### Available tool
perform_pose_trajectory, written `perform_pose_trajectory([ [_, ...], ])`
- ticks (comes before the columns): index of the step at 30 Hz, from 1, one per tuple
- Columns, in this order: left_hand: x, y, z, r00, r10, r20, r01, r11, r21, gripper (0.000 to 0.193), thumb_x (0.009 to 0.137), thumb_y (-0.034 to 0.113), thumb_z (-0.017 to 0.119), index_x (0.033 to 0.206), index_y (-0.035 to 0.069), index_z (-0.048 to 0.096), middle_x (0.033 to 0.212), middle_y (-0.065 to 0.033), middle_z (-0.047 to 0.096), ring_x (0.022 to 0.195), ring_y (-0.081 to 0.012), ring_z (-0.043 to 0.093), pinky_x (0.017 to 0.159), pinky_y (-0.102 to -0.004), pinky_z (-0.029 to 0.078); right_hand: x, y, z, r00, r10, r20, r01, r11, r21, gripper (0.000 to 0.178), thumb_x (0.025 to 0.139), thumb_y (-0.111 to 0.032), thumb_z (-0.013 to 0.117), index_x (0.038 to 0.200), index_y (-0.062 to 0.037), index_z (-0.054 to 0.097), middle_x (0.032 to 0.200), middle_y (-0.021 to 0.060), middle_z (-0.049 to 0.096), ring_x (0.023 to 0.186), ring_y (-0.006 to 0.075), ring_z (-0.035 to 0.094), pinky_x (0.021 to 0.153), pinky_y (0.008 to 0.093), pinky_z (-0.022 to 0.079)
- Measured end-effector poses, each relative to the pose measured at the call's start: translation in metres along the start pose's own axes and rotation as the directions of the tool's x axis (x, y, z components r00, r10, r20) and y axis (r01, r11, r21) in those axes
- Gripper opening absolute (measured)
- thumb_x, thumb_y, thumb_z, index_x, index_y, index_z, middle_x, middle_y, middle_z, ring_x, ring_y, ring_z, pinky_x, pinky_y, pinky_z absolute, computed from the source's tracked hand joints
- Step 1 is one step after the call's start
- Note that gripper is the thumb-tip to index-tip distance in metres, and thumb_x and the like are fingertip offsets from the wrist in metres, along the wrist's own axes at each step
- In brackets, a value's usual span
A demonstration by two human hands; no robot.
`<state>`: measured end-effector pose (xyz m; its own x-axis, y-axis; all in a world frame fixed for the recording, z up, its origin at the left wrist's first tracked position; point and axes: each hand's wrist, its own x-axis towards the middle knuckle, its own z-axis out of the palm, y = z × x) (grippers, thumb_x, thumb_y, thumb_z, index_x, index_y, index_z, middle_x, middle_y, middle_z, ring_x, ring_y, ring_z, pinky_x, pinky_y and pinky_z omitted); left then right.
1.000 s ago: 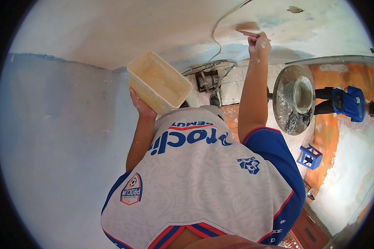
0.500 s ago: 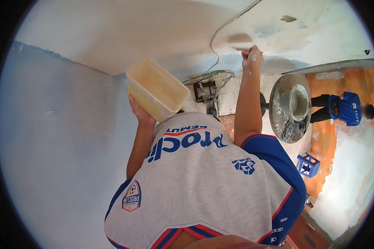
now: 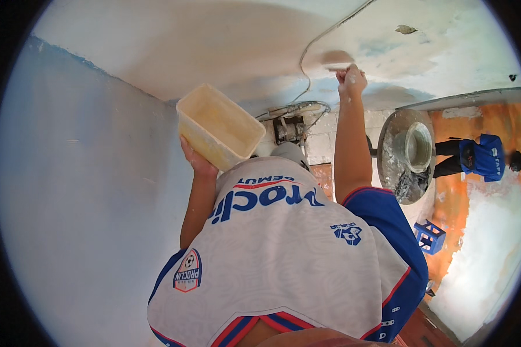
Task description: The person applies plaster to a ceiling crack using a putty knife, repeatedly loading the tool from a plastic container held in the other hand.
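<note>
My left hand (image 3: 197, 157) grips a cream rectangular plastic tub (image 3: 211, 141) by its side, fingers mostly hidden behind and under it. The tub is tilted with its mouth facing up, and a pale residue coats its inner walls. My right arm is stretched far forward. At its end my right hand (image 3: 353, 82), smeared with white, is closed on a thin flat-edged putty knife (image 3: 337, 67), seen nearly edge-on. Its blade lies close to the pale, patchy wall (image 3: 260, 49), beside a dark shadow; whether it touches cannot be told.
A cable (image 3: 303, 58) runs down the wall near the knife. Below it sits a dusty machine (image 3: 288, 128) on the floor. To the right a round table (image 3: 391, 150) bears a whitish bucket (image 3: 418, 147) and a crumpled black bag. Beyond are a blue stool (image 3: 429, 237) and a person in blue (image 3: 481, 157).
The putty knife's blade has come nearer to its shadow on the wall. The view has shifted slightly; my left hand still holds the tub in about the same place.
</note>
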<state>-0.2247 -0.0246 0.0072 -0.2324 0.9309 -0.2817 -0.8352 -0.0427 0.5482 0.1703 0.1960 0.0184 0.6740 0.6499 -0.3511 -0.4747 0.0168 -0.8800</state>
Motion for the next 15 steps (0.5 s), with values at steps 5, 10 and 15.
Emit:
perform_pose_trajectory([
  [5,0.010,-0.015,0.000,1.000,-0.019,0.024,0.020,0.999,-0.041,0.070,0.100,0.064,0.036,0.152,0.016,0.037,0.151,-0.0097,0.045,0.136,-0.0306,0.047,0.111,-0.0448,0.043,0.038,-0.013,0.017,0.985,0.074,0.157,-0.129,0.915,0.382,0.012,0.091,-0.006,0.060,0.082,-0.0012,0.053,0.059,0.0039,0.049,0.046,0.0143,0.045,0.046,0.0286,0.047],
  [10,0.013,-0.020,0.014,0.999,0.046,0.002,-0.046,0.997,-0.066,0.070,0.100,0.064,0.035,0.152,0.016,0.037,0.151,-0.0094,0.045,0.136,-0.0304,0.047,0.111,-0.0443,0.043,0.018,-0.009,-0.013,0.991,0.096,0.089,-0.102,0.992,0.067,0.012,0.089,0.001,0.052,0.080,-0.0051,0.049,0.064,0.0039,0.049,0.046,0.0117,0.044,0.044,0.0251,0.044],
  [15,0.021,-0.019,0.043,0.994,0.061,0.088,-0.056,0.997,-0.060,0.071,0.101,0.064,0.034,0.152,0.016,0.036,0.151,-0.0097,0.045,0.136,-0.0301,0.046,0.112,-0.0439,0.041,0.024,0.001,0.007,0.967,0.098,0.234,-0.141,0.974,0.176,0.012,0.091,-0.001,0.054,0.080,-0.0043,0.053,0.066,0.0049,0.053,0.048,0.0114,0.046,0.044,0.0252,0.043],
])
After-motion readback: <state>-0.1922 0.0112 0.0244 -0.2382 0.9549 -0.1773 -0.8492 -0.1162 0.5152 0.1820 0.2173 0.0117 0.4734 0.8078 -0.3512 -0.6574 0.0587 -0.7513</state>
